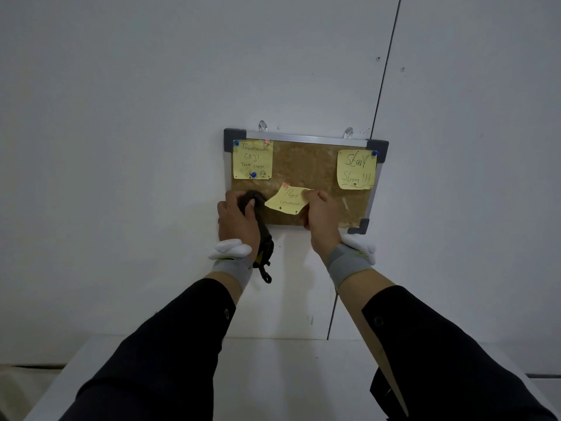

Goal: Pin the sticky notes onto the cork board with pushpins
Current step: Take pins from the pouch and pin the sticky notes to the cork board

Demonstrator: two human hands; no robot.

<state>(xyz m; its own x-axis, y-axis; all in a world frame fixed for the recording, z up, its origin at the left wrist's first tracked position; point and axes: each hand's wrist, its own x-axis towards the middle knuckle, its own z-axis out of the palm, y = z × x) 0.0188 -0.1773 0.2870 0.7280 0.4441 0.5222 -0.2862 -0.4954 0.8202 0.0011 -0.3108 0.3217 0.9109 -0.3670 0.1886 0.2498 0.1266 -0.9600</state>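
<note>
A cork board point(306, 165) with a metal frame hangs on the white wall. A yellow sticky note point(252, 159) sits at its top left, held by blue and pink pushpins. Another yellow note point(355, 169) reading "Stay Strong" is at the top right under a blue pushpin point(375, 153). A third note point(287, 199) lies tilted at the lower middle with a pink pushpin point(285, 185) at its top corner. My right hand point(321, 215) pinches that note's right corner. My left hand point(239, 217) grips a dark pouch point(263, 238) against the board's lower left.
A white table top point(273, 378) stands below against the wall. A dark vertical seam point(384, 74) runs down the wall right of the board. Two clear hooks point(263, 126) hold the board's top edge.
</note>
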